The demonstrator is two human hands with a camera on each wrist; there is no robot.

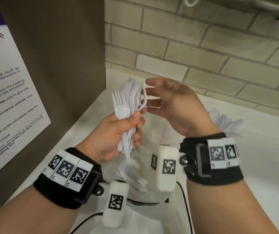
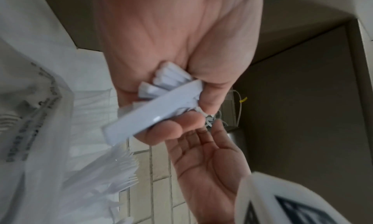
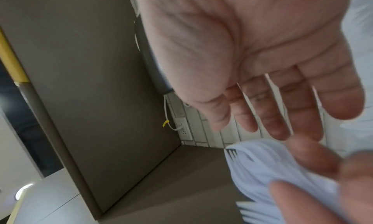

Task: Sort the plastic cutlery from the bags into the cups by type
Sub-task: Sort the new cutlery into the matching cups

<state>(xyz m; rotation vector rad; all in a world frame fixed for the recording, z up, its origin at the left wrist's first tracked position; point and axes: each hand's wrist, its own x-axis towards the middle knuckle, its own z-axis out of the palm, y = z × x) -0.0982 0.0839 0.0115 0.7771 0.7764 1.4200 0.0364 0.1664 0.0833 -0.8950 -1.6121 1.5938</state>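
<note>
My left hand [image 1: 130,125] grips a bundle of white plastic forks [image 1: 127,105] by the handles, tines up, above the counter's back corner. My right hand [image 1: 154,95] is open, its straight fingers reaching to the bundle's upper right side. The left wrist view shows the fork handle ends [image 2: 161,103] sticking out of my fist and the open right palm [image 2: 207,160] beyond. In the right wrist view the spread fingers [image 3: 298,109] hover by the fork tines [image 3: 258,160]. A clear printed bag [image 1: 132,174] with more white forks lies below my hands. No cup shows plainly.
A brown cabinet side with a printed notice [image 1: 8,98] stands close on the left. The brick-tile wall [image 1: 203,56] closes the back. More white cutlery [image 1: 226,122] fans out behind my right wrist on the white counter [image 1: 262,157]. A black cable [image 1: 186,208] runs near the front.
</note>
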